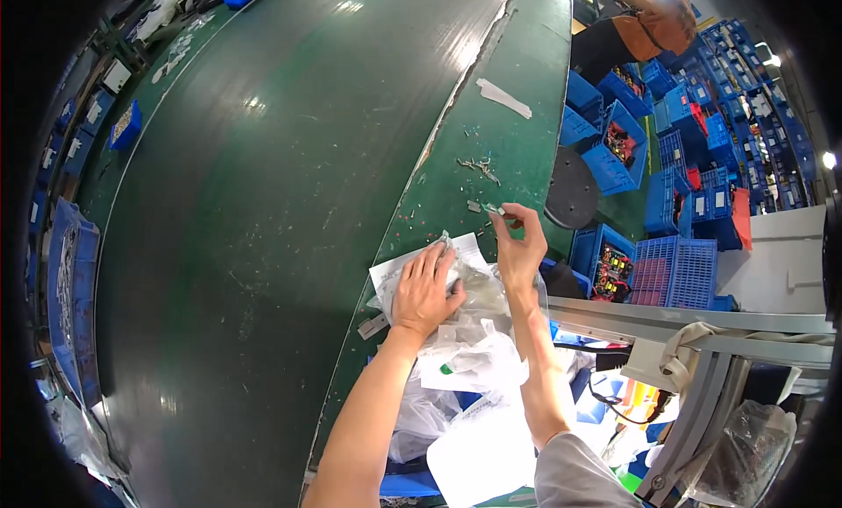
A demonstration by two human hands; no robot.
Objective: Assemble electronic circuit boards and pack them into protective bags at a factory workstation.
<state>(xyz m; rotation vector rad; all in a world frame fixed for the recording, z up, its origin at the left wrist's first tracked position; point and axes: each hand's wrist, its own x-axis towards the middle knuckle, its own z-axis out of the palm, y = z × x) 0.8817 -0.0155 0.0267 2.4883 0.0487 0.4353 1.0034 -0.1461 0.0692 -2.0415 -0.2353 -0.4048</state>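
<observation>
My left hand (423, 289) lies with its fingers stretched over a clear plastic bag (478, 291) and a white paper sheet (469, 249) on the green bench. Thumb and forefinger of my right hand (521, 236) are pinched together on a small green-and-white piece (496, 209), too small to name. Just left of that piece lies a small grey metal part (474, 206). Crumpled white plastic bags (478, 355) and a bright white sheet (482, 455) fill the space between my forearms. By my left wrist lies a grey block-shaped part (373, 326).
A wide dark green conveyor belt (263, 201) runs along my left. Small scraps (480, 168) and a white strip (504, 99) lie farther up the bench. Blue crates (614, 149) with parts stand on the right, near a round black stool (572, 188). Another person (649, 26) bends at the far right.
</observation>
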